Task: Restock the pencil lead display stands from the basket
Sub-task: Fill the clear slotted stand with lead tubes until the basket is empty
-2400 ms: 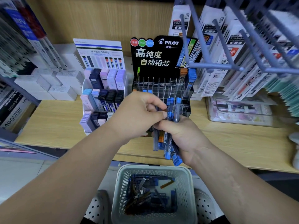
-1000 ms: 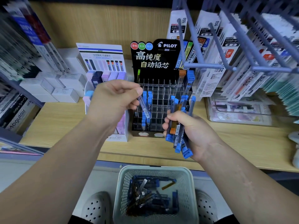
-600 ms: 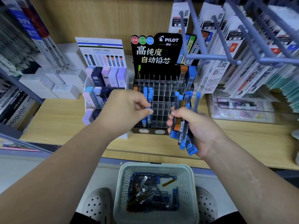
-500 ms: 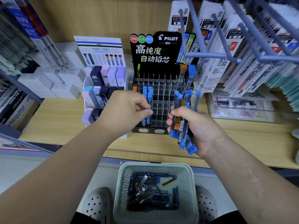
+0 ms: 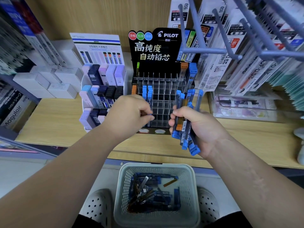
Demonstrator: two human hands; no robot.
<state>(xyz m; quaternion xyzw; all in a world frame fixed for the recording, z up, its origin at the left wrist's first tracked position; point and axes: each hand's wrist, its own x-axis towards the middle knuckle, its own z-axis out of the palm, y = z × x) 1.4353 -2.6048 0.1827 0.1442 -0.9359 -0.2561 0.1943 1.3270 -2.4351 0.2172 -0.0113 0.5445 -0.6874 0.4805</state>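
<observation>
L hand (image 5: 130, 116) pinching one blue-capped lead tube (image 5: 150, 114) at the front-left slots of the Pilot stand (image 5: 162, 99), R hand (image 5: 199, 127) clamped round a bunch of tubes (image 5: 190, 143) just right of the stand's front, basket (image 5: 156, 166) w/ more tubes below the stand.

White boxes (image 5: 62, 91) sit left on the wooden shelf (image 5: 54, 122); packaged refills (image 5: 213, 74) hang right.

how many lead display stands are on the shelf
2. The white stand of pastel cases sits left of centre; the black Pilot stand is next to it on the right, behind the left hand. Hanging packs on the right could hide more.
</observation>
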